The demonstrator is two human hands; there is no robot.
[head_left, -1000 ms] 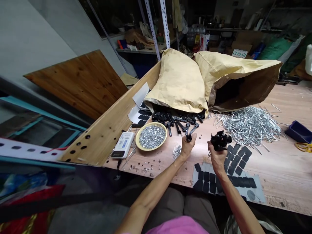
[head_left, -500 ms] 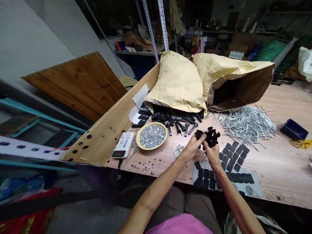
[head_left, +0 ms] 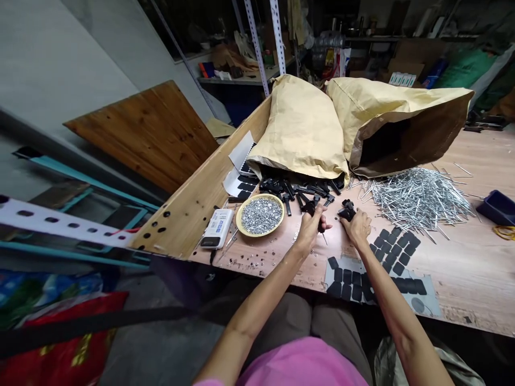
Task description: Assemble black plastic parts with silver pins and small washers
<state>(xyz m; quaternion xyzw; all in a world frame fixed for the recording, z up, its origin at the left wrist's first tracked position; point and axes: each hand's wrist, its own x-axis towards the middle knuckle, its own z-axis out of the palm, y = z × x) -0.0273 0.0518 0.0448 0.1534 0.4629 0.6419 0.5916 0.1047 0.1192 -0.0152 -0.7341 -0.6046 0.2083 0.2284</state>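
My left hand is closed around black plastic pieces, and a thin metal pin sticks out below its fingers. Right of it, my right hand grips more black plastic pieces just over the tabletop. The two hands are apart. Beyond my left hand lies a heap of black plastic parts at the mouth of a paper sack. A yellow bowl of small metal nuts stands to the left. Black pads lie near my right forearm, some on a grey sheet.
Two large paper sacks lie at the back. A pile of long metal pins spreads on the right beside a dark blue tray. A white device sits by the wooden side board.
My hands, together around a cluster of black pieces before, have moved apart, each with black pieces. My left hand now shows a thin pin below it. The view has shifted slightly.
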